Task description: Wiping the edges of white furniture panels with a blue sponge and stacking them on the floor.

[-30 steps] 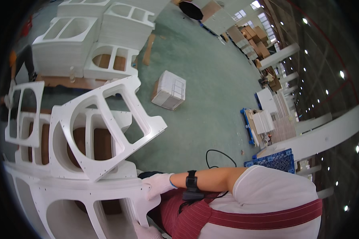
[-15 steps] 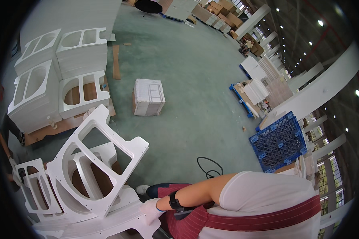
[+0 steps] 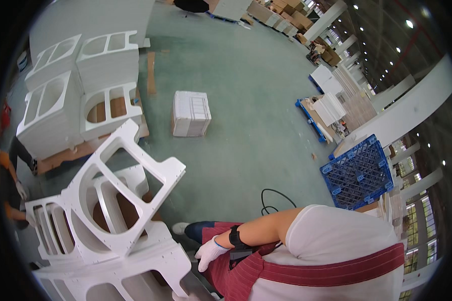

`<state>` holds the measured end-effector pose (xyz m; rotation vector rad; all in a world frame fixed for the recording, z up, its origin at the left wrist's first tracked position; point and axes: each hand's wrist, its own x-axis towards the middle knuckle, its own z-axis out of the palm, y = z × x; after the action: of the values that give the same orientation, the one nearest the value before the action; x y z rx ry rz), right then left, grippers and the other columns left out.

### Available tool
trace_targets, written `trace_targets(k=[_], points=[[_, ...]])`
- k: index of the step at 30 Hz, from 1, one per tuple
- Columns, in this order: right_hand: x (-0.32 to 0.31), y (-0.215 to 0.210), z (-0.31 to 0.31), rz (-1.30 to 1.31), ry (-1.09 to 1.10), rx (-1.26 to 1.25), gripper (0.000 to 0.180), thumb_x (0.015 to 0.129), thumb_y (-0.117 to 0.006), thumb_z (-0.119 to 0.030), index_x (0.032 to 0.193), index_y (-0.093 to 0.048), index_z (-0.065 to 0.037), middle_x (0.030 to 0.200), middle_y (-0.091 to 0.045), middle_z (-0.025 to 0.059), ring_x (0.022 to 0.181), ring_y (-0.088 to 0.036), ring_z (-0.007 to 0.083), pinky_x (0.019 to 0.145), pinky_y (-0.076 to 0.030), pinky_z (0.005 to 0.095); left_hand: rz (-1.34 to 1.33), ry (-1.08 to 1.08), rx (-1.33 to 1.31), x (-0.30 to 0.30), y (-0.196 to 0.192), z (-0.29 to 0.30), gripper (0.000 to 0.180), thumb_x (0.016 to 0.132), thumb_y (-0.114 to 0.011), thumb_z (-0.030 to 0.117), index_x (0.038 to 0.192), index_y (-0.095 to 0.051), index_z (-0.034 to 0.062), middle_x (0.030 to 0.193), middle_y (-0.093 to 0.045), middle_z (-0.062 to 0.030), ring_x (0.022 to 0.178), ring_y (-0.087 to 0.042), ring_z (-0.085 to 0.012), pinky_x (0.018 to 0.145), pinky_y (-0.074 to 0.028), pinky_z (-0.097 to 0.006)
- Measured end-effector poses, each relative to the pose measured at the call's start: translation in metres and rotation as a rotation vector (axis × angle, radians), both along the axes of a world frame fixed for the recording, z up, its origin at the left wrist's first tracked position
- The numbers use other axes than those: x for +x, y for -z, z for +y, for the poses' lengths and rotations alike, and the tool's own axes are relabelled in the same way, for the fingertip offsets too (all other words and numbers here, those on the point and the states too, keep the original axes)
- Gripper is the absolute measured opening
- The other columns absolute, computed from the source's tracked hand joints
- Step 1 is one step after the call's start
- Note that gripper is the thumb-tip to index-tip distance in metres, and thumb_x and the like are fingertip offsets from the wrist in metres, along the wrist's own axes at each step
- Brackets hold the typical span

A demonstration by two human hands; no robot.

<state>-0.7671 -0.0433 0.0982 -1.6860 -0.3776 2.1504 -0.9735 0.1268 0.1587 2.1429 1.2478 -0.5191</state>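
Note:
White frames with cut-out windows lie piled at the lower left. A large white frame point(image 3: 158, 200) with a curved opening rests tilted on the pile. My right hand point(image 3: 212, 253), in a white glove with a black band on the wrist, hangs in front of my maroon apron point(image 3: 331, 266). Its fingers look loosely stretched, with nothing seen in them. At the bottom edge, my left hand point(image 3: 187, 297) shows only in part, its gloved fingers bent on the edge of the nearest white frame point(image 3: 165, 258). The rest of that hand is cut off.
At the far left a co-worker's gloved hand point(image 3: 31, 218) is at a smaller white frame point(image 3: 68, 233). Stacked white frames point(image 3: 50, 120) stand on a board behind. A wrapped white box point(image 3: 192, 114) sits on the green floor; a blue pallet point(image 3: 357, 173) leans at right.
My right hand has let go of the nearest frame and moved right toward my apron. My left hand has come into view at the bottom. The smaller frame now sits closer against the large one.

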Motion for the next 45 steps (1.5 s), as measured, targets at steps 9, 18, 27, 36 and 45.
trace_targets(k=[9, 18, 27, 36, 45], points=[[-0.119, -0.005, 0.07, 0.198, 0.292, -0.002, 0.086, 0.084, -0.067, -0.061, 0.141, -0.048, 0.002, 0.125, -0.06, 0.0229, 0.109, -0.06, 0.0376, 0.091, -0.051, 0.0436, -0.191, -0.08, -0.271, -0.021, 0.035, 0.023, 0.036, 0.083, -0.07, 0.015, 0.118, -0.066, 0.0058, 0.1, -0.075, -0.0137, 0.09, -0.073, -0.0259, 0.076, -0.056, -0.036], [-0.143, -0.01, 0.1, 0.297, 0.563, -0.005, 0.071, 0.089, -0.062, -0.061, 0.141, -0.052, -0.014, 0.127, -0.057, 0.024, 0.117, -0.054, 0.0401, 0.096, -0.045, 0.0527, -0.156, -0.219, -0.446, -0.034, 0.056, 0.022, 0.034, 0.081, -0.069, 0.01, 0.113, -0.064, -0.0014, 0.097, -0.074, -0.0122, 0.082, -0.07, -0.0237, 0.073, -0.056, -0.035], [-0.134, -0.028, 0.105, 0.162, 0.518, -0.003, 0.075, 0.091, -0.059, -0.062, 0.13, -0.06, 0.002, 0.119, -0.064, 0.0211, 0.106, -0.064, 0.0345, 0.09, -0.053, 0.0469, -0.196, 0.042, -0.322, -0.039, 0.062, 0.036, 0.034, 0.081, -0.073, 0.019, 0.111, -0.068, 0.0041, 0.097, -0.075, -0.0132, 0.089, -0.072, -0.0247, 0.079, -0.057, -0.036], [-0.136, -0.015, 0.104, 0.298, 0.595, -0.024, 0.064, 0.096, -0.061, -0.045, 0.142, -0.05, -0.003, 0.138, -0.055, 0.0225, 0.13, -0.052, 0.0377, 0.108, -0.043, 0.0505, -0.162, 0.109, -0.253, -0.036, 0.061, 0.032, 0.04, 0.079, -0.072, 0.039, 0.107, -0.067, 0.0115, 0.101, -0.074, -0.0148, 0.097, -0.07, -0.0368, 0.083, -0.056, -0.042], [-0.074, -0.006, 0.009, 0.553, 0.759, 0.03, 0.075, 0.093, -0.071, -0.035, 0.15, -0.032, -0.008, 0.12, -0.054, 0.0061, 0.116, -0.054, 0.0235, 0.101, -0.047, 0.0442, -0.014, 0.009, -0.4, -0.009, 0.0, 0.04, 0.065, 0.075, -0.075, 0.033, 0.134, -0.057, 0.0107, 0.107, -0.072, -0.0199, 0.1, -0.069, -0.0388, 0.088, -0.054, -0.043]])
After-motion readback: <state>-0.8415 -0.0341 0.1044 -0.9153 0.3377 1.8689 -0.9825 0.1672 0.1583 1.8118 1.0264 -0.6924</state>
